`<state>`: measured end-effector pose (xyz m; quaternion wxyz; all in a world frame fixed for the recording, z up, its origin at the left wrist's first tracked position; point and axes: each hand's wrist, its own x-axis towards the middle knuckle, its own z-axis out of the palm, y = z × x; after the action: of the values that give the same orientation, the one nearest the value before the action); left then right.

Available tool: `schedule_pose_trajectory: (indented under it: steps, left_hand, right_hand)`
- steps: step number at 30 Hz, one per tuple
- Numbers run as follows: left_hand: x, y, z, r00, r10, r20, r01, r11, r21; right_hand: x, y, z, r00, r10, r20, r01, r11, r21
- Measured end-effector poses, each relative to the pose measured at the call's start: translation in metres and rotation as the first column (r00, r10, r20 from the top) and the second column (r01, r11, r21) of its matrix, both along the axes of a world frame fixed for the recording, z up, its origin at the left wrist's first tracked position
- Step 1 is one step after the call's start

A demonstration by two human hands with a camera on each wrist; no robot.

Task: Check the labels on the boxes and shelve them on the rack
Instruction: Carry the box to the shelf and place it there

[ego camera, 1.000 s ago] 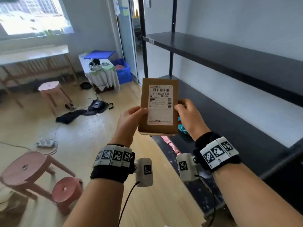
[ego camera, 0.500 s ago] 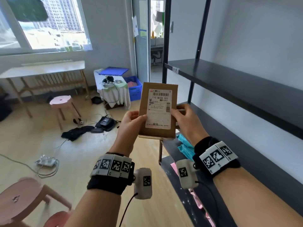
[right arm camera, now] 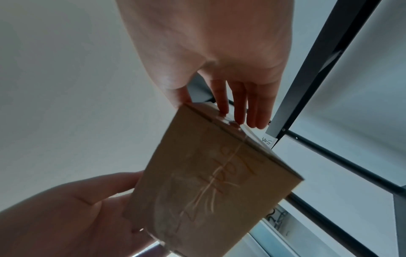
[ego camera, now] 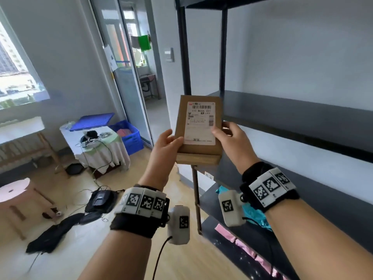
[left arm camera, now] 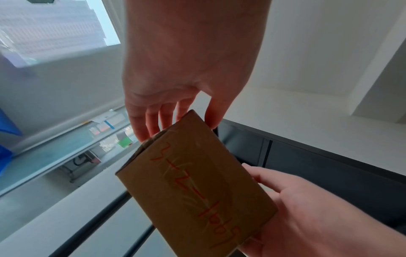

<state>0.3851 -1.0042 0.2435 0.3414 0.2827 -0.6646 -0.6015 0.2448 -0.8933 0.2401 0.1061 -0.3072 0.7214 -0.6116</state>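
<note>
A flat brown cardboard box [ego camera: 198, 126] is held upright at chest height, with its white barcode label [ego camera: 200, 122] facing me. My left hand [ego camera: 171, 142] grips its lower left edge, thumb on the front. My right hand [ego camera: 224, 132] pinches the right edge, thumb on the label. The box is level with the front corner of the black rack's middle shelf [ego camera: 282, 110]. In the left wrist view the box's back [left arm camera: 197, 187] bears red handwriting. The right wrist view shows the same back [right arm camera: 208, 182] with my fingers [right arm camera: 239, 107] along its edge.
The rack's black posts [ego camera: 184, 57] rise just behind the box. Teal packets [ego camera: 252, 215] and pink items [ego camera: 242, 241] lie on the lower shelves. To the left are a pink stool [ego camera: 14, 195], a cloth-covered table [ego camera: 96, 146], a blue crate [ego camera: 129, 134] and black bags with cables [ego camera: 99, 201].
Both hands have lifted the box higher, from beside the lower shelf to the level of the middle shelf. My view has tilted upward with it. The grip is unchanged.
</note>
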Motion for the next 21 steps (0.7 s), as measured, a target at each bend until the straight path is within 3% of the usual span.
schedule_pose_trajectory:
  steps: [8, 21]
  left_hand:
    - [-0.076, -0.050, 0.021, 0.996, -0.090, -0.028, 0.089, 0.994, -0.058]
    - [-0.215, -0.109, 0.059, 0.981, -0.194, 0.005, 0.193, 0.970, -0.147]
  right_hand:
    - [-0.051, -0.037, 0.031, 0.985, -0.173, 0.012, 0.173, 0.984, -0.043]
    - [-0.172, -0.080, 0.062, 0.980, -0.179, -0.083, 0.180, 0.984, 0.004]
